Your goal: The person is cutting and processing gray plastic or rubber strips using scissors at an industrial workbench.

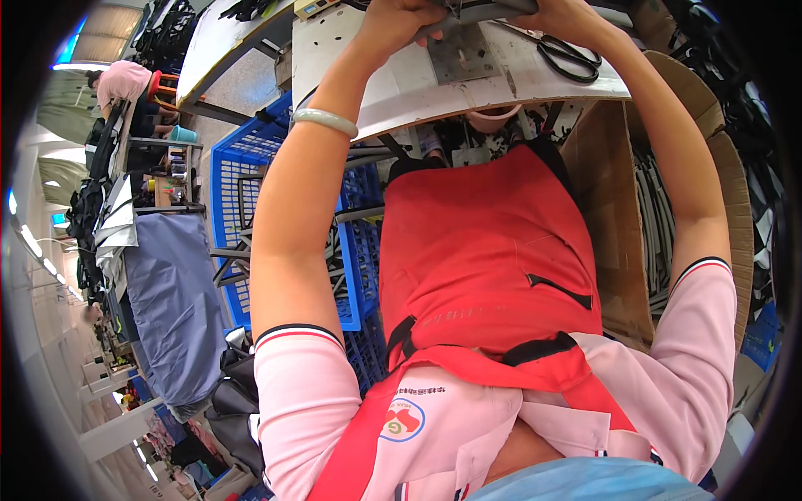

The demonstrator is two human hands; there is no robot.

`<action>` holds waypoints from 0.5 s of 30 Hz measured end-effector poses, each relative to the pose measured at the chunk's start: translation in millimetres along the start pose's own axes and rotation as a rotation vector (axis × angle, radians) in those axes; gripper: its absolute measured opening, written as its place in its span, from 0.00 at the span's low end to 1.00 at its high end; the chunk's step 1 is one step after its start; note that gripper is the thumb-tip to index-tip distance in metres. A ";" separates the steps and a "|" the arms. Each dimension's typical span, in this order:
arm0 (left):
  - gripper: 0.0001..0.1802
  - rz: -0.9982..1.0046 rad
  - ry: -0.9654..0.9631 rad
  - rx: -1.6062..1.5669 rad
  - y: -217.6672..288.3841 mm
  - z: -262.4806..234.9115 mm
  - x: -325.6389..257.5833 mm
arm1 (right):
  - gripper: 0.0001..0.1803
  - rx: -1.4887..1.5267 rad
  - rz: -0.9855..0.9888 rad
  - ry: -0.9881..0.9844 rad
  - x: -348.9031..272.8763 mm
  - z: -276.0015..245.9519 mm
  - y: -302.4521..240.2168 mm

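Observation:
At the top edge of the head view, a dark grey strip-like piece (493, 11) spans between my two hands above the white worktable (384, 98). My left hand (403, 21) is closed on its left end, and the fingertips curl beneath it. The right end is gripped by my right hand (558, 18), partly cut off by the frame. A small metal part shows over the piece, too cropped to name. Below my hands a dark metal plate (464, 57) is set on the tabletop. Black-handled scissors (570, 60) lie beside it, near my right wrist.
Blue plastic crates (224, 209) with grey strips stand to my left. On my right is an open cardboard box (608, 209) holding many grey strips (656, 221). A pink bowl (493, 121) sits under the table. Farther left, a person in pink (127, 83) bends near shelving.

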State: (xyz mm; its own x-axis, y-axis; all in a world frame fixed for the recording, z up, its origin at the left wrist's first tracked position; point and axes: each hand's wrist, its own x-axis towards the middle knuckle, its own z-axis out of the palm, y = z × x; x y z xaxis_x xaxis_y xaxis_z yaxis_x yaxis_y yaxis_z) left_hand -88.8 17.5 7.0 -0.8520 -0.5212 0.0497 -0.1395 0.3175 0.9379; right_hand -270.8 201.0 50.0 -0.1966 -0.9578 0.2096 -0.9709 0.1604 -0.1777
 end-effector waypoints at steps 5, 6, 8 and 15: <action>0.12 -0.010 -0.029 0.063 11.3 -1.2 -21.0 | 0.29 0.131 0.021 0.041 -21.3 -6.0 -10.0; 0.12 -0.014 0.003 0.076 19.0 2.6 -26.1 | 0.29 0.125 0.025 0.070 -24.5 -5.4 -12.5; 0.12 -0.011 0.038 0.092 22.1 4.1 -28.7 | 0.30 0.129 0.015 0.036 -22.4 -7.9 -9.9; 0.13 0.136 0.029 0.020 -7.4 -17.6 -16.9 | 0.31 0.118 -0.008 0.108 -12.6 3.8 -5.7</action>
State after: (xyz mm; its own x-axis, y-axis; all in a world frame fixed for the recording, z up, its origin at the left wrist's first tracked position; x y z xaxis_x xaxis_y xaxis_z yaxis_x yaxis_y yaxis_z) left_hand -64.5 10.0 5.2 -0.8490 -0.4946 0.1857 -0.0342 0.4023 0.9149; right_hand -262.2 211.2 44.7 -0.2084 -0.9269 0.3121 -0.9509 0.1173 -0.2863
